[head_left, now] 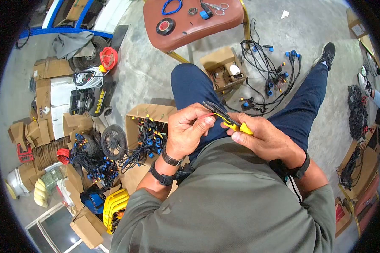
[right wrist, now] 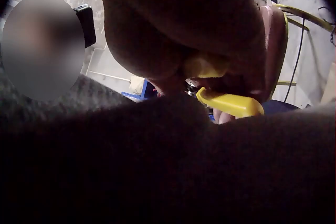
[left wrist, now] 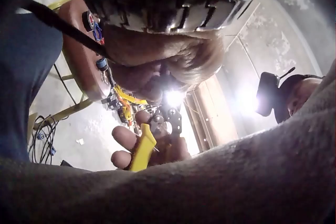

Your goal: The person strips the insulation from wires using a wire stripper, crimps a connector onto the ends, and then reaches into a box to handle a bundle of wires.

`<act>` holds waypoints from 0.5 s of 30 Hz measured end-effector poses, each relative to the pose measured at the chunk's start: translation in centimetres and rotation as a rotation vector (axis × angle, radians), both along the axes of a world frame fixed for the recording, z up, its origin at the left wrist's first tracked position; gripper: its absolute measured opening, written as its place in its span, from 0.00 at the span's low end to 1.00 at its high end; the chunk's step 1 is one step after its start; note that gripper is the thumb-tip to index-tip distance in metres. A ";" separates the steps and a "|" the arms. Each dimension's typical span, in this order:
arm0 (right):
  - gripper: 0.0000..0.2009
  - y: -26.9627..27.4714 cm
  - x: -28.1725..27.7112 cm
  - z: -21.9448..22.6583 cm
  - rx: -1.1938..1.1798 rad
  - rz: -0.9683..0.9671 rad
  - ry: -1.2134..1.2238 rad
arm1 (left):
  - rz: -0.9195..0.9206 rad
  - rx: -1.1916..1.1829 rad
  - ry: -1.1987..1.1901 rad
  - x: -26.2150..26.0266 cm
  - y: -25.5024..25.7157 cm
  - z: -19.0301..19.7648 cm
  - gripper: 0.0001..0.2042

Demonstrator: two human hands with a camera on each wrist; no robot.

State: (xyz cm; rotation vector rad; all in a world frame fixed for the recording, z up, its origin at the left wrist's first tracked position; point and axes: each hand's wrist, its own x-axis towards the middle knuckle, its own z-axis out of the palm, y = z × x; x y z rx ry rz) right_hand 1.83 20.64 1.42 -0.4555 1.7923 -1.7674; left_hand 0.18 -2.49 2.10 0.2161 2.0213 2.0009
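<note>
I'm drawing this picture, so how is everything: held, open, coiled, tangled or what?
Yellow-handled pliers: gripped in right hand; can't tell if open.
Red wire: pinched by left hand.
Blue cable: coiled on the brown seat.
Tape roll: lying flat.
Black cables with blue connectors: tangled on the floor.
Small cardboard box: open, things inside.

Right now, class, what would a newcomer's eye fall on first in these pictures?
The yellow-handled tool in the right hand, at the head view's centre, beside the left hand. At the top of that view, a brown seat bears black tape. Black cables with blue connectors lie tangled between the legs.
</note>
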 end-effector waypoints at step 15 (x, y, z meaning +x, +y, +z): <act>0.30 -0.5 0.5 -1.0 0.387 -0.170 0.833 | -0.129 -0.162 0.505 0.4 -1.4 1.0 0.10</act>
